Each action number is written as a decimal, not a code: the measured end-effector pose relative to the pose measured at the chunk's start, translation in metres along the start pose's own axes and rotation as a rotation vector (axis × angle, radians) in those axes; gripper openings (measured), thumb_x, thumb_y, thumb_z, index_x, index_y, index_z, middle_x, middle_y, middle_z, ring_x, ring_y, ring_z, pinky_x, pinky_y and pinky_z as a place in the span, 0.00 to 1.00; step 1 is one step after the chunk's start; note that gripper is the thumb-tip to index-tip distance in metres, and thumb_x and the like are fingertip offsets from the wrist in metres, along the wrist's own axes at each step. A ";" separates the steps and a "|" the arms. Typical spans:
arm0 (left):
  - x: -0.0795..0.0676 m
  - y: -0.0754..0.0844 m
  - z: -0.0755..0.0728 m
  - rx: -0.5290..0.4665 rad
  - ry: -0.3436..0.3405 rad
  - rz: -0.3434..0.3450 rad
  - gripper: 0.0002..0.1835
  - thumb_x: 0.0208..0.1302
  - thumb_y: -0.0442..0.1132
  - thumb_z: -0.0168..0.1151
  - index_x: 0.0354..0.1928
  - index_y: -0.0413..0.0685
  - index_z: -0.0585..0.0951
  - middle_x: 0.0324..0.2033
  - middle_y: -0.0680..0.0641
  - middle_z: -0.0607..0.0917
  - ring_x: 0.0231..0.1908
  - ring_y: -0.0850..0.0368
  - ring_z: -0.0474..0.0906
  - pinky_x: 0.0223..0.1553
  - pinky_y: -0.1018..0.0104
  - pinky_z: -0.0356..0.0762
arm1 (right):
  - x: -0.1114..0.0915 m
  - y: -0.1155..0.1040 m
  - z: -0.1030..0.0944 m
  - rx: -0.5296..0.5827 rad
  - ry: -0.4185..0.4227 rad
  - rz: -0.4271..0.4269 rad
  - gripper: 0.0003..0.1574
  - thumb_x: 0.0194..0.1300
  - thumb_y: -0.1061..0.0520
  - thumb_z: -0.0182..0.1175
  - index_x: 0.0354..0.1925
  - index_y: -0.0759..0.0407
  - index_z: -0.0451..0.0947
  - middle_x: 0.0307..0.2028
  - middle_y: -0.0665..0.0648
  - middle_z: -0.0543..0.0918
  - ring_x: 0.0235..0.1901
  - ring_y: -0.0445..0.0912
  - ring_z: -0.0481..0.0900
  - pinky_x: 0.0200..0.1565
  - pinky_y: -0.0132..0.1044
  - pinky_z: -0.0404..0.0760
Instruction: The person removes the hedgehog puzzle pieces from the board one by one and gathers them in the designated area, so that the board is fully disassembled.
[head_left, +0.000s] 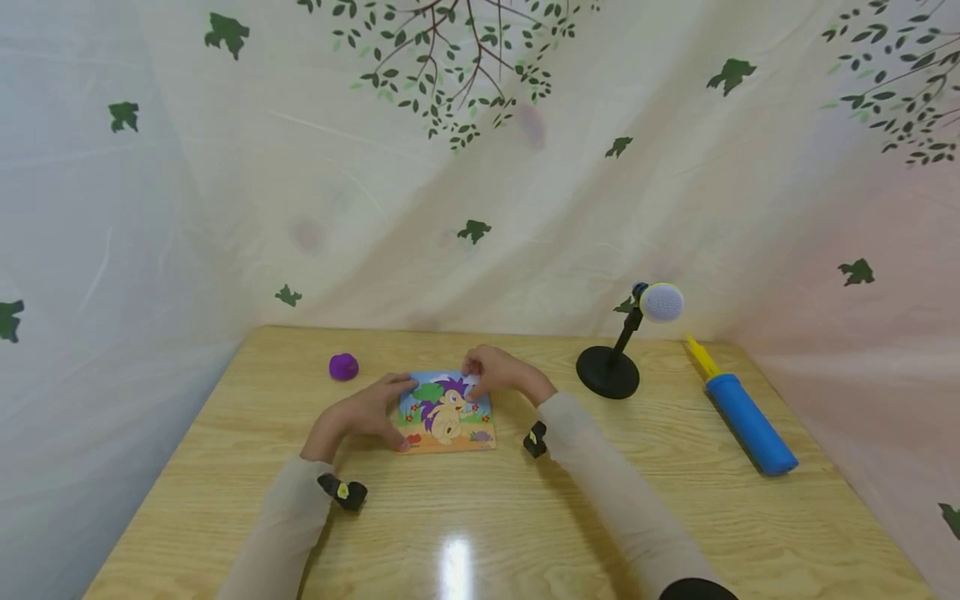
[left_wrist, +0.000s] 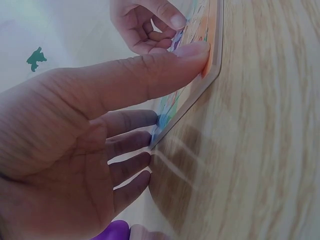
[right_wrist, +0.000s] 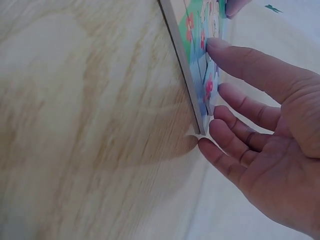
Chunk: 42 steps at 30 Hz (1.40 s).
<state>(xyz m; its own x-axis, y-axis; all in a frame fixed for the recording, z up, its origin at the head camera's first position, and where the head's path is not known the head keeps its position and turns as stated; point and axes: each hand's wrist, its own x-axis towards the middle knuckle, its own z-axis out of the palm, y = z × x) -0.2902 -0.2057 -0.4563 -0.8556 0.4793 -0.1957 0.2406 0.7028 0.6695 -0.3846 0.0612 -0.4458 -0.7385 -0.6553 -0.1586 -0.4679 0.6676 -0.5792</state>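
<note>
A jigsaw puzzle (head_left: 447, 421) with a purple-haired hedgehog picture lies flat on the table. My left hand (head_left: 367, 412) spans its left side: the thumb rests on the near-left corner and the straight fingers touch the far-left edge. At the far-right corner, my right hand (head_left: 498, 372) pinches a flower-printed puzzle piece (right_wrist: 209, 90) between thumb and fingers. In the right wrist view that piece sits slightly proud of the board. The right fingers hide part of the puzzle's top edge in the head view.
A purple, rounded object (head_left: 343, 367) lies beyond my left hand. To the right stand a toy microphone (head_left: 662, 302) on a round black base (head_left: 607, 372) and a blue hand pump (head_left: 752, 425) with a yellow nozzle. A leaf-printed cloth (head_left: 360, 250) hangs behind the wooden table (head_left: 405, 533).
</note>
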 end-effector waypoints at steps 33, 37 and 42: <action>0.000 0.002 -0.001 0.024 -0.004 -0.002 0.57 0.47 0.41 0.81 0.78 0.40 0.60 0.78 0.32 0.54 0.77 0.28 0.49 0.75 0.30 0.54 | 0.000 -0.006 -0.001 -0.084 0.004 -0.017 0.23 0.54 0.58 0.78 0.46 0.61 0.81 0.43 0.58 0.81 0.43 0.47 0.76 0.48 0.38 0.80; 0.001 0.004 0.000 0.032 -0.003 -0.002 0.57 0.46 0.41 0.81 0.78 0.40 0.60 0.78 0.32 0.54 0.77 0.28 0.50 0.75 0.30 0.54 | -0.001 -0.005 -0.002 -0.090 -0.013 -0.022 0.22 0.56 0.57 0.77 0.47 0.62 0.82 0.44 0.59 0.82 0.44 0.48 0.77 0.49 0.39 0.81; 0.003 0.005 0.002 0.064 0.017 0.023 0.56 0.46 0.43 0.81 0.77 0.40 0.62 0.77 0.32 0.56 0.76 0.29 0.52 0.74 0.31 0.56 | -0.001 -0.003 -0.001 -0.084 -0.016 -0.028 0.22 0.56 0.57 0.77 0.47 0.61 0.82 0.44 0.58 0.81 0.45 0.48 0.77 0.50 0.40 0.81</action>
<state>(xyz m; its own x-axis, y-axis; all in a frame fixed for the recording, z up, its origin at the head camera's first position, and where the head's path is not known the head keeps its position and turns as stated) -0.2907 -0.1994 -0.4554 -0.8568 0.4874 -0.1685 0.2886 0.7240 0.6266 -0.3828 0.0602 -0.4432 -0.7172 -0.6790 -0.1568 -0.5277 0.6761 -0.5143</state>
